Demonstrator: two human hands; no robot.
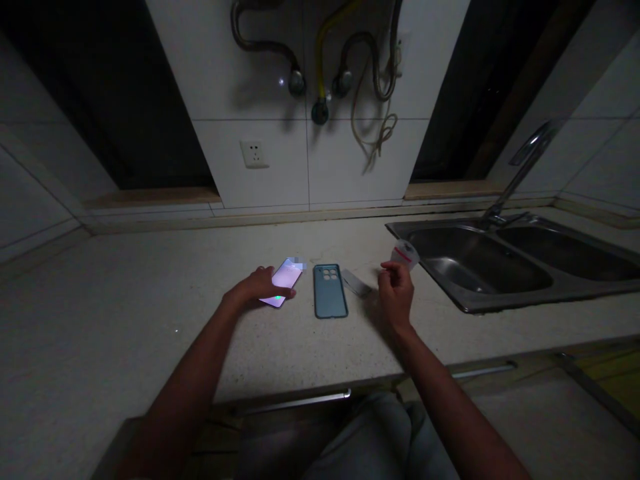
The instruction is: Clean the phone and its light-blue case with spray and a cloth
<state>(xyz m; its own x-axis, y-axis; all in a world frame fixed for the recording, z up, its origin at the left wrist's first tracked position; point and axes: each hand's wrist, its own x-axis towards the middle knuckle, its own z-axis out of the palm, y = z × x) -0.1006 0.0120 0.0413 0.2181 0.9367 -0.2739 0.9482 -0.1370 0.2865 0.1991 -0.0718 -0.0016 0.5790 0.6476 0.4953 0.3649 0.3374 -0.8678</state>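
Observation:
My left hand [263, 283] is closed around a phone [286, 277] with a lit, pale purple screen, its thumb across the lower part. The phone is tilted to the right, at or just above the countertop. To its right lies a blue-green phone case [330, 295], open side up, with camera cutouts at its far end. Beside the case rests a thin, pale, flat strip [357, 283]. My right hand [397, 290] is curled with its fingers pinched together; what they hold, if anything, is hidden. Just behind it shows a small clear plastic bag [406, 253] with a red line.
The pale countertop [165, 333] runs along a tiled wall. A double steel sink [480, 260] with a tap [520, 167] is set in at the right. A wall socket [254, 153], hoses and a tied cord [383, 133] are above. Drawer handles [300, 402] line the front edge.

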